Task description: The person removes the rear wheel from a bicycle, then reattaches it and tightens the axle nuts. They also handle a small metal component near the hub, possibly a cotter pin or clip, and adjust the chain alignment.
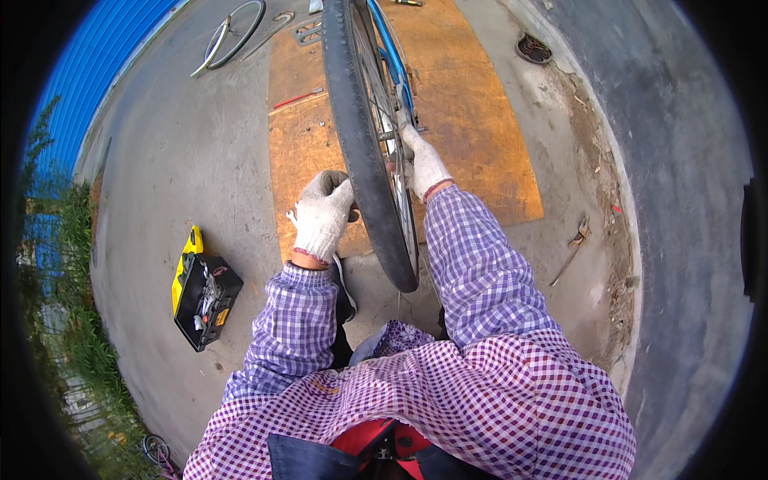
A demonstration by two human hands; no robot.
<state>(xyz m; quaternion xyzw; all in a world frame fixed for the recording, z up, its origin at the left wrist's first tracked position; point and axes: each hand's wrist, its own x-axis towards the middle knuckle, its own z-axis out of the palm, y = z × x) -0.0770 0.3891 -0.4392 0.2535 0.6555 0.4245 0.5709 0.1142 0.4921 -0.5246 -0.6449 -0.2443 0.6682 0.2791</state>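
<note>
A bicycle wheel with a black tyre [360, 136] stands upright in front of me, joined to a blue bicycle frame [392, 60]. My left hand [324, 212], in a white knit glove, is closed beside the tyre's left side. The forked end of a silver wrench [291, 215] pokes out of that fist. On the wheel's other side my right hand [424, 164], also gloved, is closed by the hub and the frame's end. Its thumb lies along the frame, while spokes and rim partly hide the other fingers, so what they grip is unclear.
Under the bicycle lies a worn wooden board [480, 136] with a red-handled tool [298, 99] on it. An open black and yellow toolbox [210, 296] sits at the left. Farther off are a loose wheel [232, 36] and a round dark object [534, 50].
</note>
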